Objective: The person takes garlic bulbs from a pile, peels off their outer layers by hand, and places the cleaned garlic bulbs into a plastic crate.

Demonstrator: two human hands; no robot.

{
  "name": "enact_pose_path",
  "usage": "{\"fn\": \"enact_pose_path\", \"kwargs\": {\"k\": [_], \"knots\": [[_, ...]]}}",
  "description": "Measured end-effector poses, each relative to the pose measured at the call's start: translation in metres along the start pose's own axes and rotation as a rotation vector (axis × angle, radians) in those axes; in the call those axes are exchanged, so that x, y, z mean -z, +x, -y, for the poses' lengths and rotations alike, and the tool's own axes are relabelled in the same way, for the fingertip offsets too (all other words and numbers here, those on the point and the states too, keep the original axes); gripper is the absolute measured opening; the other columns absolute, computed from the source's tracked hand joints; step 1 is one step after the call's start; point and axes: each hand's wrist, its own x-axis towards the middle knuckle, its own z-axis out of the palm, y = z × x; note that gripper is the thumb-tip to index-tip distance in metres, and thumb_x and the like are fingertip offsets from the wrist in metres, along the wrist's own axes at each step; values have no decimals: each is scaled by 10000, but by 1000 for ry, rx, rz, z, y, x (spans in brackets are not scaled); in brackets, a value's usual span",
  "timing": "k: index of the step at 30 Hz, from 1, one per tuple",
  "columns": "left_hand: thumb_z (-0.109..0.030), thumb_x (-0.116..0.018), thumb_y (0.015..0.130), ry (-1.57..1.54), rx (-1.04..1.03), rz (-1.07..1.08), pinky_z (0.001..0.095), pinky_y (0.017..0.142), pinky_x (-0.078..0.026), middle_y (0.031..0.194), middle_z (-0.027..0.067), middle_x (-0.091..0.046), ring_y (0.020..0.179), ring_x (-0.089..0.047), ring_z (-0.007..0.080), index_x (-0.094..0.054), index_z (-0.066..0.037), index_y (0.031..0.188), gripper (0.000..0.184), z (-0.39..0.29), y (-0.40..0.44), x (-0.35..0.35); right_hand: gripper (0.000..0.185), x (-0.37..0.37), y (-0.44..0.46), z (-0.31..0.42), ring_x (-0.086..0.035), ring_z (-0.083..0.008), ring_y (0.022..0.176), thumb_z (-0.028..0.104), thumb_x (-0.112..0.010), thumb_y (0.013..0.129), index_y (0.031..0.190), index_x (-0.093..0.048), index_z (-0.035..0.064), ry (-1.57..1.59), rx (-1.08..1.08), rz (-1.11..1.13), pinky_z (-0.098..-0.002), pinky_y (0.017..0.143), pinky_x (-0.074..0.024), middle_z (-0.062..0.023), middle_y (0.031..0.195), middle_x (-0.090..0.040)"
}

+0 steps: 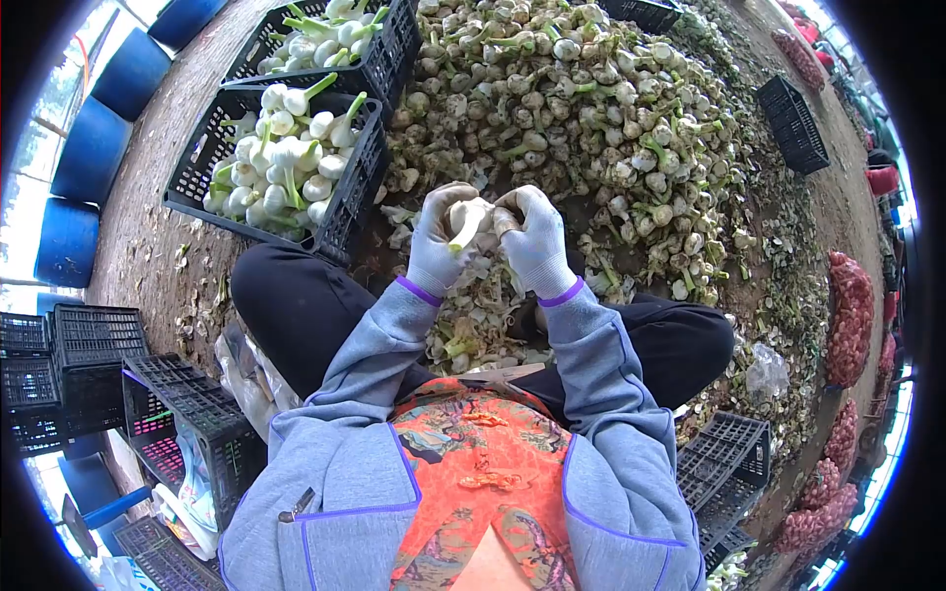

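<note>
My left hand [439, 236], in a whitish glove with a dirty fingertip area, is wrapped round a white garlic bulb [471, 219] whose short green-tipped stem points down toward me. My right hand [533, 236], gloved the same way, has its thumb and fingers pinched together at the bulb's right side; what they grip there is too small to tell. Below both hands, peeled skins [463, 330] lie on the ground between my legs. Just ahead is a large heap of unpeeled, soiled garlic [591, 118].
A black crate [370, 172] of cleaned white garlic stands at the left, another [394, 49] behind it. Empty black crates [99, 335] sit lower left, one [793, 123] upper right, one [724, 458] lower right. Blue barrels [94, 153] line the left; red mesh sacks [849, 320] the right.
</note>
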Motion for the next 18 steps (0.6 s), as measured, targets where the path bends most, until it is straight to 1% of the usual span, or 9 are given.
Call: {"fn": "enact_pose_path", "kwargs": {"k": [2,3,6,10,11,12,15,16,18], "knots": [[5,-736,776,42,-67,-48,284,889,-485,1206,92,-524,1022,-588,169,-576,-26,1082,347,6,-1,1,92,-1,0,-1,-607,-307,759,76,-645,771,805,-604,1,38,-22,-9,-370,685,-484,-140,822,-591],[-8,-765,756,-62,-21,-72,299,895,-490,1185,90,-542,1036,-585,169,-618,-31,993,280,4,-2,0,93,-2,0,-3,-607,-305,758,77,-645,772,805,-606,-1,30,-27,-19,-368,684,-484,-141,821,-592],[-24,-772,757,-31,8,-10,317,910,-488,1205,98,-536,1064,-576,177,-633,-43,976,261,1,0,8,93,-6,0,-8,-608,-302,759,77,-644,772,804,-611,-3,21,-72,-29,-367,687,-484,-143,819,-594],[-80,-765,786,-129,29,64,327,950,-469,1285,115,-513,1129,-554,208,-658,-52,1037,274,3,0,11,101,-5,2,-11,-612,-298,764,85,-645,766,810,-623,-3,-19,-139,-67,-369,698,-485,-144,821,-598],[-80,-765,786,-130,30,65,327,950,-469,1285,115,-513,1129,-554,208,-658,-52,1037,274,4,1,11,103,-9,2,-20,-618,-232,706,68,-635,788,837,-627,-22,-85,-61,-136,-317,654,-487,-135,775,-620],[-90,-744,809,-91,-26,82,332,966,-461,1307,119,-503,1147,-546,212,-653,-42,1064,275,4,2,13,103,-10,1,-25,-618,-232,706,68,-635,788,837,-627,-22,-85,-62,-137,-317,654,-487,-135,775,-620],[-96,-698,852,-112,-35,86,338,992,-446,1338,123,-486,1174,-532,215,-639,-19,1107,272,1,1,11,99,-12,3,-36,-592,-149,660,71,-624,819,850,-633,-23,-30,-206,-186,-281,619,-476,-90,732,-635],[-91,-672,873,-174,15,74,338,1002,-439,1346,124,-481,1183,-526,214,-629,-5,1124,268,0,0,10,99,-13,2,-38,-592,-149,660,71,-624,819,850,-633,-23,-30,-206,-186,-281,619,-476,-90,732,-635],[-76,-654,883,-268,81,72,338,1001,-444,1330,122,-494,1168,-537,213,-619,0,1125,256,1,-1,8,103,-13,1,-38,-613,-267,728,70,-652,766,814,-621,-16,70,-291,-212,-347,682,-488,-139,766,-611]]}}
